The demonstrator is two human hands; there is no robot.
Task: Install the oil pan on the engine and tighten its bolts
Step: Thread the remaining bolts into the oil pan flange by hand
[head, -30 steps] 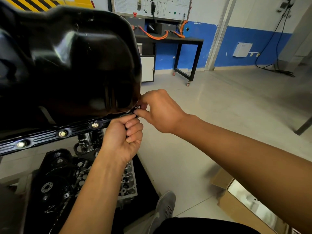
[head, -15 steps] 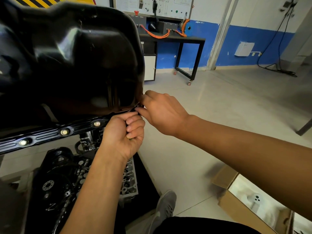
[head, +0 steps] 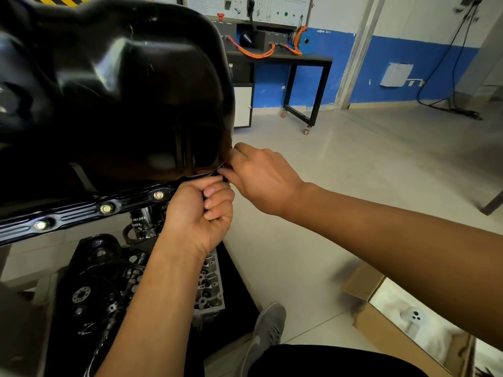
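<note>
Versus one second ago: the right hand [head: 261,178] is rolling knuckles-up at the right corner of the glossy black pressed-steel oil pan [head: 122,104]. The corner bolt, then showing between thumb and forefinger, is now lying hidden under those fingers, which are pinching together there. The left hand [head: 198,213] is staying fisted against the pan's ribbed black flange [head: 76,213] just below that corner; cannot tell whether it is holding anything. Three brass-coloured flange bolts [head: 106,208] are sitting along the flange, left of the hands. The pan is resting above the dark engine [head: 103,281]. Pale floor is lying open right of the pan, a brown cardboard box [head: 381,322] standing well below-right. Both forearms are reaching up towards the pan's corner.
</note>
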